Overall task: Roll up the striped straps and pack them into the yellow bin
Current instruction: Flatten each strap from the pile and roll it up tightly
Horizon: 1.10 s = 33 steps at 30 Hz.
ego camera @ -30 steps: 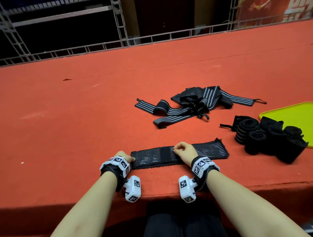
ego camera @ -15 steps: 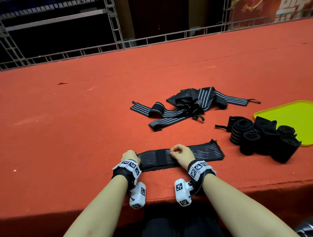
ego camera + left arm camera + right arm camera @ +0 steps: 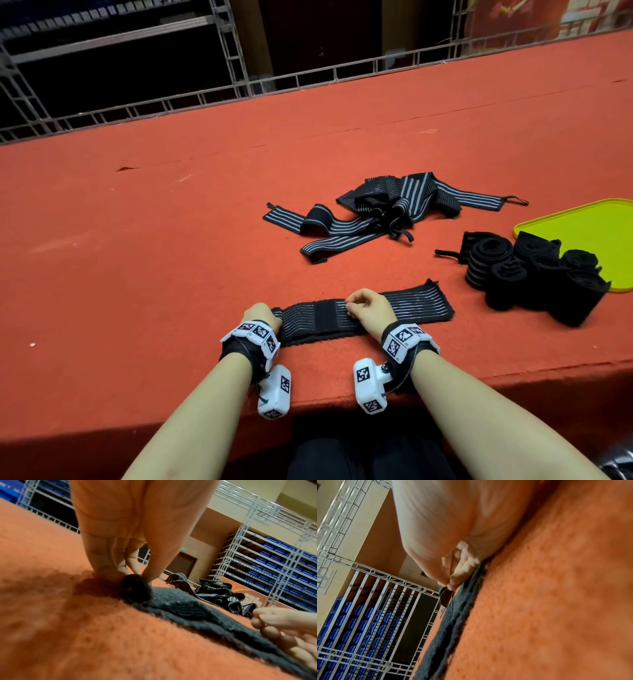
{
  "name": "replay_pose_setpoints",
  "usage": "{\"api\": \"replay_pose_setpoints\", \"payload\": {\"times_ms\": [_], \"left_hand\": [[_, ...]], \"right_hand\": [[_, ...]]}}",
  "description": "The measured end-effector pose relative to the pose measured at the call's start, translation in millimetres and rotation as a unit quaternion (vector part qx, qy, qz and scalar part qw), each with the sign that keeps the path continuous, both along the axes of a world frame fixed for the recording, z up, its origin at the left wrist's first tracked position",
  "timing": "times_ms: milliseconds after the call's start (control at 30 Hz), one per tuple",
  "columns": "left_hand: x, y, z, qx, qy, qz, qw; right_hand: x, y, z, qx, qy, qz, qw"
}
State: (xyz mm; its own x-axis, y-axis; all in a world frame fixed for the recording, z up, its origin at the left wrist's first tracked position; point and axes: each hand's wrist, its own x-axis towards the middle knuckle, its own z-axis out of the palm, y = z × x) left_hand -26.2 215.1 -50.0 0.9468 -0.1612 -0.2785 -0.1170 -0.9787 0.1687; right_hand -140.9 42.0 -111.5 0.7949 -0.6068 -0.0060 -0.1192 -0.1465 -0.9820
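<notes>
Strap [image 3: 363, 317]: flat on the red desk [image 3: 137, 274], near its front edge.
Left hand [image 3: 261, 313]: fingers [image 3: 150, 566] pinch the strap's rolled left end.
Right hand [image 3: 370, 310]: curled fingers [image 3: 455, 580] pinch the strap's middle.
Yellow bin [image 3: 582, 229]: far right.

This looks like a big indoor hall or storeroom: a long table covered in red felt [image 3: 171, 257], metal truss railing [image 3: 239, 89] behind it, and tall racks of blue bins [image 3: 274, 563] lining a beige wall.
</notes>
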Motion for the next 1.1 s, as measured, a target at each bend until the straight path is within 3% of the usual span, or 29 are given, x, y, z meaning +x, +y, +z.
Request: {"api": "replay_pose_setpoints", "payload": {"times_ms": [300,600,733,867,967,1100], "left_hand": [[-18.4,-24.7,-1.2,-0.041,-0.008,-0.038,0.998],[-10.1,-17.7,-1.1,-0.127,0.069,0.022,0.989],[-9.5,-17.1,-0.8,-0.136,0.086,0.037,0.986],[-4.4,-16.9,3.0,-0.142,0.119,0.043,0.982],[-3.1,-16.3,2.5,-0.15,0.129,0.044,0.979],[-6.1,-16.1,3.7,-0.15,0.126,0.032,0.98]], "right_hand": [[-2.3,0.4,2.2,-0.005,0.003,-0.002,1.0],[-3.4,2.4,6.1,0.008,-0.002,-0.001,1.0],[4.6,9.1,12.7,-0.085,0.04,0.019,0.995],[14.4,19.2,25.3,-0.272,0.153,0.058,0.948],[19.6,23.3,33.1,-0.325,0.258,0.069,0.907],[22.5,18.8,38.5,-0.363,0.299,0.072,0.88]]}}
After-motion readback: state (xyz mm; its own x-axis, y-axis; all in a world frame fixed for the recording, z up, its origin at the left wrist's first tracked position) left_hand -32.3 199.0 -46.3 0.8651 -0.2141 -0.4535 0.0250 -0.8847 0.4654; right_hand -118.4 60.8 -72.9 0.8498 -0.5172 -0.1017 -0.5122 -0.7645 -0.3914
